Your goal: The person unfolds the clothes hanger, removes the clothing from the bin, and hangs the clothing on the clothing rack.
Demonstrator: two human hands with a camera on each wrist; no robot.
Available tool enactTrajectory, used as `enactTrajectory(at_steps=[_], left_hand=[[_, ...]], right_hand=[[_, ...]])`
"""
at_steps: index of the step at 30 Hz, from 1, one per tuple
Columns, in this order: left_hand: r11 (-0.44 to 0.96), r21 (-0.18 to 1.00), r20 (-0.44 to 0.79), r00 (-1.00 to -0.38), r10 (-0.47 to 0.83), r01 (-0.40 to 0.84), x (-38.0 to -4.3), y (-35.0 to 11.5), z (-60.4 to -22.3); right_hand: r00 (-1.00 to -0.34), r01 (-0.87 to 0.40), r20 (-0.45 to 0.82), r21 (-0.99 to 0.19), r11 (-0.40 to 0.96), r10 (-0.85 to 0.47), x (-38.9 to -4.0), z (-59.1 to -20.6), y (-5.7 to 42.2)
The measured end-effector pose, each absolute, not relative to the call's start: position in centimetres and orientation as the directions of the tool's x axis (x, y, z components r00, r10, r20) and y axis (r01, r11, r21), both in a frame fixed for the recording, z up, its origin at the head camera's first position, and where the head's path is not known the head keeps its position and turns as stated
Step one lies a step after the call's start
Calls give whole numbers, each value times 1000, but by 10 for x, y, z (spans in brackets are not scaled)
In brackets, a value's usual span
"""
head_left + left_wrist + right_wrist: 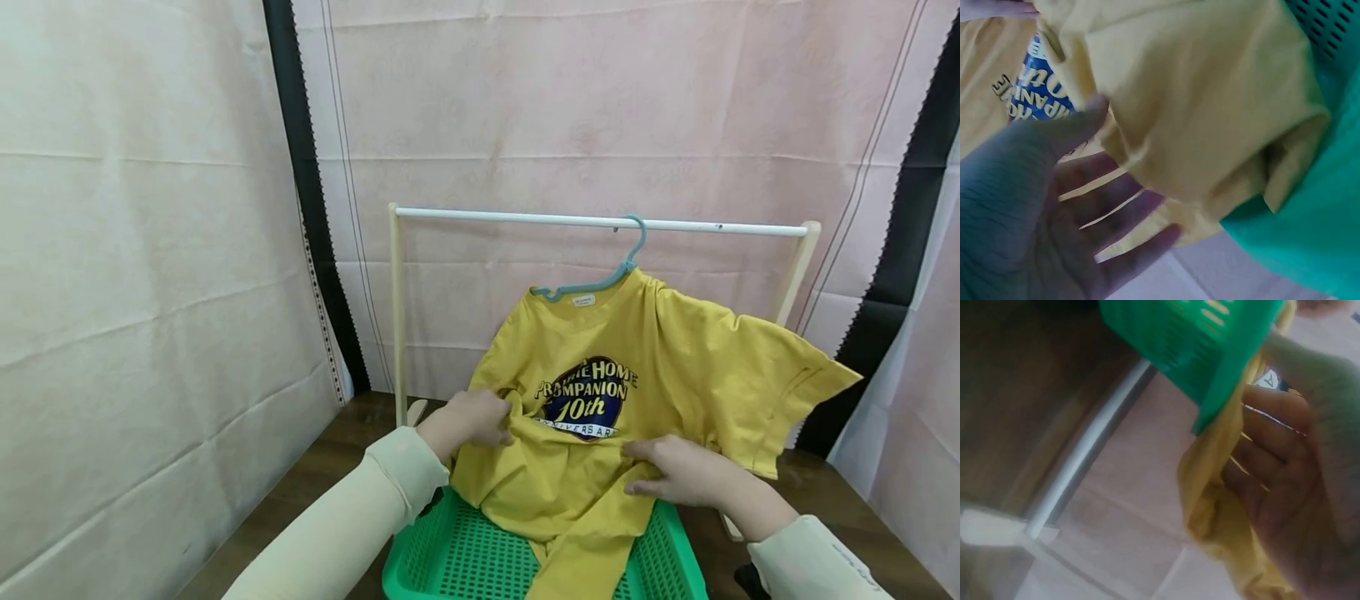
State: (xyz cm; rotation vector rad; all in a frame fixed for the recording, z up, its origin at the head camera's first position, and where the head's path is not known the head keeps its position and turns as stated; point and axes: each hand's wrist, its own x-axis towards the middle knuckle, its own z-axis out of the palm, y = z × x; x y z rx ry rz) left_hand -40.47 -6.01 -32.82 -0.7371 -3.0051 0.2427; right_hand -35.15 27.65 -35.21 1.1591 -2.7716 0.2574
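Observation:
A yellow T-shirt (585, 350) with a dark printed logo hangs on a light-blue hanger (627, 268), hooked over the rack's white bar. Its lower part bunches and droops into a green basket (397, 575). My left hand (472, 417) touches the shirt left of the print; the left wrist view shows its thumb and fingers spread apart against the cloth (1210, 106). On the other side, my right hand (686, 471) touches the fabric below and right of the print, fingers extended. In the right wrist view, cloth (1210, 481) hides those fingertips.
The rack (480, 215) has cream side posts and stands on a dark wooden table (300, 508). Pale creased curtains (187, 250) surround the table at the back and sides. One shirt sleeve (795, 383) sticks out past the rack's right post.

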Motion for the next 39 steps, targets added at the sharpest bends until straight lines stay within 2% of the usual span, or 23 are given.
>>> enactTrajectory(at_steps=[2, 5, 13, 16, 21, 24, 32, 39], left_hand=[[881, -125, -58, -889, 453, 457, -401, -59, -329], [883, -110, -97, -889, 447, 456, -400, -59, -333], [892, -113, -24, -898, 438, 438, -406, -62, -343], [892, -108, 7, -897, 442, 439, -410, -64, -344], [884, -114, 25, -889, 458, 453, -415, -67, -342], [893, -102, 27, -896, 443, 439, -416, -69, -339], [912, -36, 42, -911, 411, 409, -417, -78, -327], [911, -28, 99, -906, 412, 411, -423, -87, -323]], right_hand=[[-709, -705, 151, -106, 702, -689, -352, -354, 276], [-711, -701, 182, -102, 706, -679, -353, -359, 275], [-778, -608, 261, -85, 790, -571, -355, -367, 271], [-745, -634, 313, -60, 771, -588, -358, -365, 272], [-653, -698, 400, 10, 716, -643, -362, -363, 273], [-628, -709, 421, 39, 705, -655, -363, -361, 273], [-680, -630, 426, 77, 773, -597, -360, -351, 274], [-683, -552, 497, 129, 824, -536, -359, -343, 273]])
